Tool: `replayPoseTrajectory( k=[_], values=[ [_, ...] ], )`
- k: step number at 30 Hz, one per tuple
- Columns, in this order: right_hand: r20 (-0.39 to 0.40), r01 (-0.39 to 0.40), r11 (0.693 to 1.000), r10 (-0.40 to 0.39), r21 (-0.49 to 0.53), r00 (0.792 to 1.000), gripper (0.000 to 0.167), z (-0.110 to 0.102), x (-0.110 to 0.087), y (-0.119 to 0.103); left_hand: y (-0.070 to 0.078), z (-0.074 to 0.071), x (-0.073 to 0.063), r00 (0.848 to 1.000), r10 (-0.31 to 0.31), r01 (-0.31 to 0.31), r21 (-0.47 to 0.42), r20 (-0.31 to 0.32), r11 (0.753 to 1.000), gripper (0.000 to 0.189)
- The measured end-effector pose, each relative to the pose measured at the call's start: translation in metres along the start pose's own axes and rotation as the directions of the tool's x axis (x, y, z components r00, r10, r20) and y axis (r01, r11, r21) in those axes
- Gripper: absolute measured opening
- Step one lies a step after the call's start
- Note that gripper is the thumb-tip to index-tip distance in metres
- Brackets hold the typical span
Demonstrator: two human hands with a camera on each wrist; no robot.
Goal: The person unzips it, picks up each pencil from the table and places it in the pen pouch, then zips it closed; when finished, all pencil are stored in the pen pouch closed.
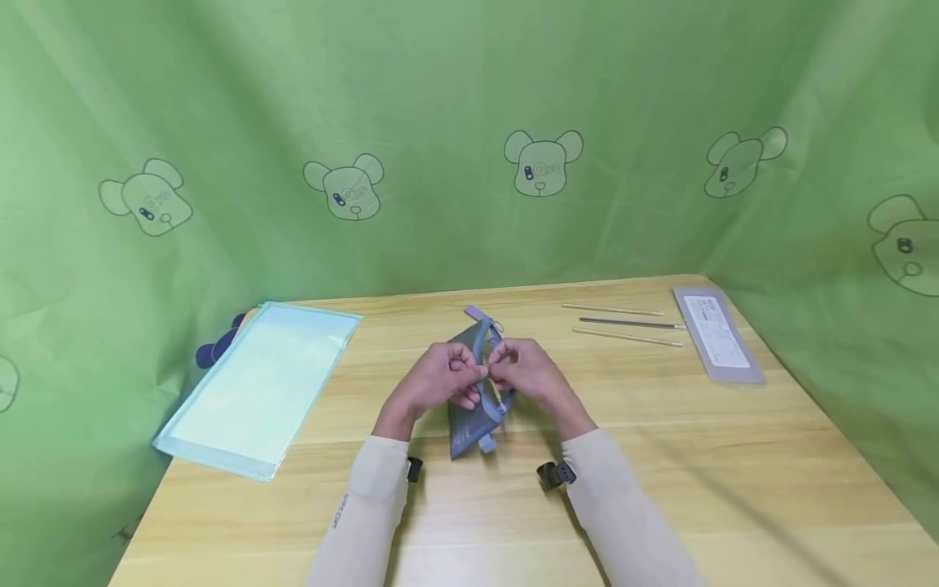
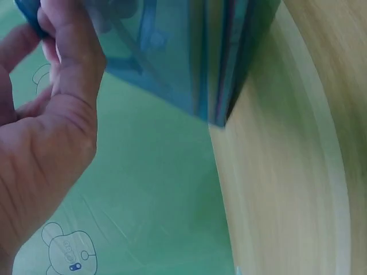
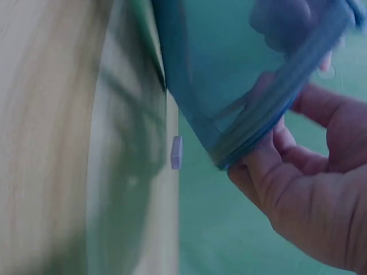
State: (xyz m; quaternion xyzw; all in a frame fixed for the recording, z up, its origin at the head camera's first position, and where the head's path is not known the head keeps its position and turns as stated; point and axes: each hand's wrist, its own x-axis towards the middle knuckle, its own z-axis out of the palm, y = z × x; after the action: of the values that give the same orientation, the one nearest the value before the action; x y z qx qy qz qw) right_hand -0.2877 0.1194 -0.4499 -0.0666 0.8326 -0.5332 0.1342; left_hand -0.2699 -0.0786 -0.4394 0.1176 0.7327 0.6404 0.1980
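A translucent blue zip pouch (image 1: 467,428) stands tilted on the table between my hands, its zip edge parted into a gap. On the left side of the opening, my left hand (image 1: 433,377) pinches the edge between thumb and finger. My right hand (image 1: 534,373) pinches the opposite edge, the fingertips of both hands close together. Long thin shapes show through the pouch wall (image 2: 166,63) in the left wrist view; their kind is unclear. The right wrist view shows the zip band (image 3: 269,114) by my right fingers. A lilac tag (image 1: 475,312) hangs at the pouch's far end.
Three thin pencil-like sticks, including a dark one (image 1: 632,323), lie at the back right. Beside them is a lilac packet (image 1: 719,336) with a white label. A large pale-blue zip folder (image 1: 257,383) lies left, partly covering a dark blue object (image 1: 208,354). Green curtain (image 1: 440,244) surrounds the table.
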Motion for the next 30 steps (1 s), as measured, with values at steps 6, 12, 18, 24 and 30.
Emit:
replayPoseTrajectory(
  k=[6, 12, 18, 24, 30],
  values=[
    [-0.059, 0.081, 0.955, -0.102, -0.286, 0.993, 0.007, 0.008, -0.004, -0.012, 0.001, -0.003, 0.002, 0.992, 0.002, -0.019, -0.133, -0.123, 0.991, 0.01],
    [-0.015, 0.118, 0.975, -0.123, -0.189, 0.992, 0.005, -0.008, -0.01, -0.017, 0.002, -0.01, 0.0, 0.987, -0.021, 0.008, -0.081, -0.158, 0.997, 0.01],
    [-0.025, 0.139, 0.982, -0.144, -0.128, 0.989, 0.015, -0.049, -0.009, -0.002, 0.002, -0.016, -0.005, 0.99, -0.056, 0.054, -0.014, -0.13, 0.998, 0.01],
    [-0.123, 0.089, 0.959, -0.126, -0.27, 0.984, 0.025, -0.101, -0.015, 0.023, 0.002, -0.02, -0.009, 0.989, -0.058, 0.066, 0.051, -0.136, 0.997, 0.011],
    [-0.169, -0.047, 0.909, -0.026, -0.413, 0.985, 0.046, -0.152, -0.02, 0.062, 0.002, -0.022, -0.01, 0.99, -0.046, 0.061, 0.112, -0.136, 0.992, 0.012]
  ],
)
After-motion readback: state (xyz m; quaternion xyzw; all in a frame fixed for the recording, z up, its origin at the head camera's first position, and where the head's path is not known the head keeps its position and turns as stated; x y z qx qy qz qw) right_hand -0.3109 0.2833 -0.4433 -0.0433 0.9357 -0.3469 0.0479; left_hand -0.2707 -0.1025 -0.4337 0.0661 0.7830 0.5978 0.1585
